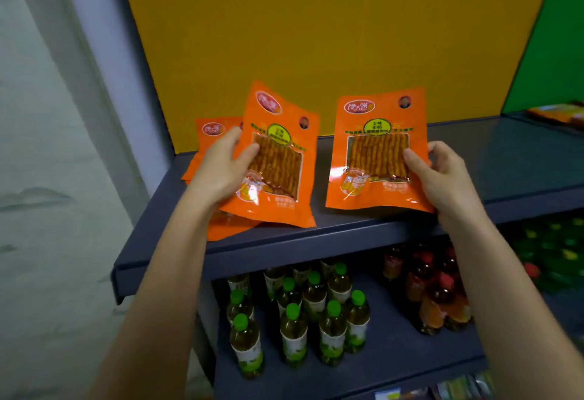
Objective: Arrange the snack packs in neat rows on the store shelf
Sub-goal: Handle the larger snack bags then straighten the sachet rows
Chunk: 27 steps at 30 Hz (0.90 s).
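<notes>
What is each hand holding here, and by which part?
The left hand grips an orange snack pack by its left edge; the right hand grips a second orange pack by its right edge.

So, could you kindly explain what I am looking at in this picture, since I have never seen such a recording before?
There is no machine here. It is a single picture from a camera worn on a person's head, looking forward and down, so the two bare arms are that person's own. The left hand holds a tilted pack, an orange snack bag, above other packs lying at the left end of the dark shelf. The right hand grips a second pack by its right edge. This pack is roughly upright near the shelf's front edge. Behind them is a yellow back panel. On the shelf below stand green-capped bottles and red-capped bottles.
</notes>
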Each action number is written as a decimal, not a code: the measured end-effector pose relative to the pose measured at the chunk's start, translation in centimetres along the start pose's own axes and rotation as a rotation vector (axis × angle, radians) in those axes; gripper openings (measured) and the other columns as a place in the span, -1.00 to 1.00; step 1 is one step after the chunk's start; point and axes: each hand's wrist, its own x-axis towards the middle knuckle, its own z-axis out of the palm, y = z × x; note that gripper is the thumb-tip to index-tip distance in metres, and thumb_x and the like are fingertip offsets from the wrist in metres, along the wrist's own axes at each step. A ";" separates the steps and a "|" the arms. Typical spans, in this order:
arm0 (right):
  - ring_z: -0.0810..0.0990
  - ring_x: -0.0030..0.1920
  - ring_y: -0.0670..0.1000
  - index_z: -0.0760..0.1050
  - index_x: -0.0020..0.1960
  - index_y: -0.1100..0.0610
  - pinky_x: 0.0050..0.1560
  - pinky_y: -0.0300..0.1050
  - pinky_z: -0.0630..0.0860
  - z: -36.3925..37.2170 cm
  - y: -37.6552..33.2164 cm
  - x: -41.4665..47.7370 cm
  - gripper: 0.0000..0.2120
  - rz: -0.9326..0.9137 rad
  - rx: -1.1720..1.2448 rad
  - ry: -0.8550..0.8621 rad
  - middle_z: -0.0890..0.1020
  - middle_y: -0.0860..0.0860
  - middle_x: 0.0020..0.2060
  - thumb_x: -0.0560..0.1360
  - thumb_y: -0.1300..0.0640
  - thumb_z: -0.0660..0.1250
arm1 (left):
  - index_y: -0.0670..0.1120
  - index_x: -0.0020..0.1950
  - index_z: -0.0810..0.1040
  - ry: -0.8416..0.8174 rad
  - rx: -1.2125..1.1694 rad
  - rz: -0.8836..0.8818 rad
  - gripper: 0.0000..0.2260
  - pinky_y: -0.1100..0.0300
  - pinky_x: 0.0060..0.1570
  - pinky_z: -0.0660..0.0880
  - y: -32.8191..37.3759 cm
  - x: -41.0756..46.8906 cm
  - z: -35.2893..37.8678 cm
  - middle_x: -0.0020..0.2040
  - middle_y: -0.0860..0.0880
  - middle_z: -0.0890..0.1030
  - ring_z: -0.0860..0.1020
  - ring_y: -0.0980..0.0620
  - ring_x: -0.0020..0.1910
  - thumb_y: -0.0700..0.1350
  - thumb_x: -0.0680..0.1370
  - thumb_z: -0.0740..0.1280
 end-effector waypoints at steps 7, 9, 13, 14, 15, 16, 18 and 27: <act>0.66 -0.32 -0.10 0.47 0.15 0.02 -0.35 -0.21 0.56 -10.5 1.1 -5.6 -0.81 0.056 0.048 0.226 0.66 -0.04 -0.20 0.54 0.06 0.26 | 0.13 -0.10 0.38 -0.057 -0.421 0.124 -0.81 0.13 -0.11 0.49 6.6 -2.4 4.1 -0.11 0.10 0.56 0.53 0.14 -0.16 -0.18 0.60 0.20; 0.64 -0.42 -0.14 0.50 0.10 0.00 -0.44 -0.28 0.55 -14.6 2.2 -8.0 -0.85 0.084 0.031 0.313 0.67 -0.04 -0.31 0.54 0.10 0.25 | 0.14 -0.08 0.43 -0.134 -0.526 0.098 -0.80 0.05 -0.09 0.51 8.2 -3.7 6.9 -0.10 0.09 0.61 0.58 0.12 -0.17 -0.18 0.59 0.20; 0.64 -0.43 -0.10 0.51 0.12 0.02 -0.45 -0.26 0.57 -23.0 4.6 -13.8 -0.79 0.188 0.013 0.443 0.69 0.01 -0.30 0.50 0.06 0.29 | 0.16 -0.05 0.46 -0.328 -0.619 0.001 -0.88 0.03 -0.14 0.57 11.2 -6.6 14.0 -0.03 0.01 0.65 0.67 0.02 -0.14 -0.07 0.58 0.21; 0.64 -0.42 -0.11 0.53 0.09 0.01 -0.43 -0.27 0.57 -24.9 5.0 -15.4 -0.75 0.208 0.022 0.470 0.69 0.03 -0.27 0.44 -0.03 0.34 | 0.15 -0.04 0.45 -0.374 -0.625 -0.019 -0.90 0.05 -0.16 0.58 12.0 -7.3 16.0 -0.04 0.00 0.65 0.67 0.02 -0.15 -0.05 0.58 0.21; 0.65 -0.39 -0.11 0.54 0.05 -0.01 -0.41 -0.28 0.58 -26.7 5.4 -16.8 -0.62 0.225 0.027 0.499 0.70 0.05 -0.25 0.31 -0.18 0.41 | 0.15 -0.04 0.45 -0.415 -0.635 -0.033 -0.91 0.08 -0.19 0.59 12.8 -8.0 18.2 -0.05 0.00 0.65 0.67 0.02 -0.17 -0.05 0.57 0.21; 0.67 -0.37 -0.09 0.55 0.02 -0.03 -0.39 -0.28 0.59 -28.7 5.9 -18.1 -0.44 0.245 0.025 0.528 0.71 0.04 -0.24 0.14 -0.33 0.46 | 0.14 -0.04 0.45 -0.454 -0.647 -0.045 -0.91 0.10 -0.22 0.58 13.7 -8.7 20.3 -0.06 0.00 0.66 0.68 0.04 -0.19 -0.06 0.57 0.21; 0.68 -0.34 -0.06 0.56 -0.01 -0.06 -0.38 -0.25 0.60 -32.5 7.2 -20.4 -0.21 0.293 0.015 0.600 0.72 -0.02 -0.23 -0.11 -0.47 0.44 | 0.12 -0.03 0.47 -0.529 -0.670 -0.080 -0.91 0.09 -0.19 0.58 15.6 -9.8 24.7 -0.05 -0.01 0.65 0.67 0.05 -0.18 -0.07 0.58 0.21; 0.65 -0.41 -0.12 0.50 0.03 -0.04 -0.41 -0.29 0.58 -47.7 11.4 -24.9 -0.86 0.417 -0.012 0.834 0.66 0.04 -0.19 0.54 0.16 0.24 | 0.07 -0.02 0.46 -0.744 -0.695 -0.100 -0.89 0.08 -0.21 0.56 25.1 -14.5 42.1 -0.04 -0.06 0.63 0.64 -0.05 -0.12 -0.11 0.59 0.18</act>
